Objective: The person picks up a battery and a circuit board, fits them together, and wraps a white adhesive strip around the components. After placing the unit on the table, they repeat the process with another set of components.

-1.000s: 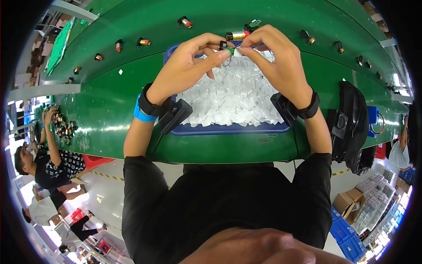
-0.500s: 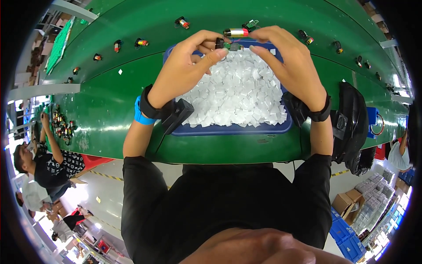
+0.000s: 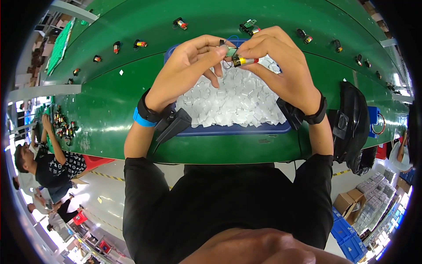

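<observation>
Above the blue tray (image 3: 233, 130) full of small white square pieces (image 3: 233, 101), my two hands work on one wired assembly. Thumb and fingers of my left hand (image 3: 189, 68) pinch the small green circuit board (image 3: 230, 51), which has a black part at its end. My right hand (image 3: 285, 61) grips a small cylindrical battery (image 3: 245, 61), black and yellow with a red end, just right of the board. Thin wires loop between board and battery. The fingertips partly hide both pieces.
Similar wired assemblies stand spaced along the green bench, such as one at the far left (image 3: 180, 23) and one at the right (image 3: 304, 36). A black bag (image 3: 351, 123) lies to the right. A co-worker (image 3: 48, 163) sits at left beside a pile of assemblies (image 3: 63, 125).
The battery has come down and nearer, turned, and now sits in my right hand's grip below the board. My right fingers have closed in toward my left hand.
</observation>
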`<state>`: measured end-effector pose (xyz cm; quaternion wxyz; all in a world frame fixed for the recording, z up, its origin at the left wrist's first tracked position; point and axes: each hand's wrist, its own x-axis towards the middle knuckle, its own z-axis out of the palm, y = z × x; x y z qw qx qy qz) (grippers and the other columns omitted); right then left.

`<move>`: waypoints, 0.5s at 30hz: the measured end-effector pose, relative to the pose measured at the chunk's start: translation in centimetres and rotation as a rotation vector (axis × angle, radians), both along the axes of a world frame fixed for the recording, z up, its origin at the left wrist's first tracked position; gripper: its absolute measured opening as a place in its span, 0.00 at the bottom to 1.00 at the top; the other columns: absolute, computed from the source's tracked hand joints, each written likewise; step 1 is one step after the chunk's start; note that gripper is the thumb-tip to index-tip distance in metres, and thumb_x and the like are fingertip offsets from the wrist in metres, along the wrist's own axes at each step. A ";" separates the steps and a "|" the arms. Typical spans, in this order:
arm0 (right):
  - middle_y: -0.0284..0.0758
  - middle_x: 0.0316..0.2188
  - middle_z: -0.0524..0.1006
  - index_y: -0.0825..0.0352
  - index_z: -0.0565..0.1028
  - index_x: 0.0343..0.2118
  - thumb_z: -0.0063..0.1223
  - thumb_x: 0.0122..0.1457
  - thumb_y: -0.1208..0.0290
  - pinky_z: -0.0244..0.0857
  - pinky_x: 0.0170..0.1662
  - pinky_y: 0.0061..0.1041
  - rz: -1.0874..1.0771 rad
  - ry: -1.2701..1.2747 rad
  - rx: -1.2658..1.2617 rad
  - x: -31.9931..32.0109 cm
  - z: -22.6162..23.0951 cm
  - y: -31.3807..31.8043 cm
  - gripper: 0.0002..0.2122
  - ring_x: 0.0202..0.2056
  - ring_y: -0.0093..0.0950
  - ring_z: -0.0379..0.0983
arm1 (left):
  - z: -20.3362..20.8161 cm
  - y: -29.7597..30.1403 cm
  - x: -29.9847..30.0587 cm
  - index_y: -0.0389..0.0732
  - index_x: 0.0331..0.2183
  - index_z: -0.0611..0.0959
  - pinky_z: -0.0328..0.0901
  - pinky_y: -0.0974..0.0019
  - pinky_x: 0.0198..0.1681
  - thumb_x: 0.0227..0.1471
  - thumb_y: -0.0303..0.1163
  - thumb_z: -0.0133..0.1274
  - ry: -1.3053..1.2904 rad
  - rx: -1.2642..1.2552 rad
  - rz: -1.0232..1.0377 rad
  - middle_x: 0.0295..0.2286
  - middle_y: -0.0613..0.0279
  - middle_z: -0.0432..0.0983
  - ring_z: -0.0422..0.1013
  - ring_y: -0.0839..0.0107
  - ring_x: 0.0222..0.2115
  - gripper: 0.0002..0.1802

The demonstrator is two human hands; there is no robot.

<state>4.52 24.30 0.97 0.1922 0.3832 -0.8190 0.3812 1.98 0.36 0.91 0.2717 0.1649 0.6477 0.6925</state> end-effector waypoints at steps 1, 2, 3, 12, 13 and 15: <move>0.34 0.37 0.82 0.66 0.79 0.35 0.69 0.46 0.81 0.71 0.47 0.31 -0.011 0.043 -0.010 0.0 0.0 -0.1 0.12 0.42 0.36 0.76 | -0.2 0.0 0.1 0.34 0.49 0.79 0.73 0.71 0.29 0.60 0.31 0.57 0.020 -0.003 -0.001 0.32 0.61 0.76 0.75 0.76 0.28 0.17; 0.33 0.37 0.82 0.66 0.80 0.34 0.69 0.45 0.82 0.71 0.46 0.31 -0.022 0.086 -0.020 0.0 -0.1 -0.2 0.12 0.42 0.35 0.76 | -0.4 0.1 0.2 0.34 0.49 0.79 0.74 0.70 0.29 0.60 0.30 0.57 0.040 -0.005 -0.001 0.32 0.61 0.76 0.75 0.76 0.28 0.17; 0.33 0.36 0.83 0.66 0.80 0.34 0.69 0.45 0.82 0.71 0.45 0.31 -0.033 0.129 -0.030 0.1 -0.1 -0.3 0.12 0.42 0.35 0.77 | -0.6 0.1 0.3 0.33 0.49 0.79 0.74 0.70 0.30 0.59 0.29 0.58 0.060 -0.008 -0.002 0.33 0.61 0.75 0.75 0.76 0.28 0.17; 0.31 0.35 0.84 0.66 0.81 0.32 0.68 0.43 0.82 0.72 0.40 0.28 -0.151 0.310 0.041 0.2 -0.8 -0.8 0.11 0.40 0.34 0.79 | -1.7 0.8 1.0 0.30 0.47 0.80 0.76 0.69 0.34 0.54 0.24 0.61 0.265 0.005 0.080 0.34 0.59 0.78 0.78 0.73 0.32 0.19; 0.31 0.35 0.84 0.66 0.81 0.32 0.68 0.43 0.82 0.72 0.40 0.28 -0.156 0.335 0.052 0.2 -0.6 -0.8 0.11 0.40 0.33 0.79 | -1.3 0.7 1.0 0.30 0.47 0.80 0.77 0.69 0.35 0.54 0.24 0.62 0.247 0.012 0.064 0.34 0.59 0.78 0.78 0.73 0.32 0.19; 0.30 0.34 0.84 0.66 0.82 0.31 0.68 0.43 0.82 0.72 0.40 0.27 -0.171 0.385 0.075 0.3 -0.3 -0.7 0.11 0.40 0.33 0.79 | -0.8 0.6 1.0 0.30 0.47 0.80 0.77 0.69 0.36 0.54 0.24 0.62 0.210 0.026 0.028 0.34 0.59 0.79 0.78 0.73 0.34 0.19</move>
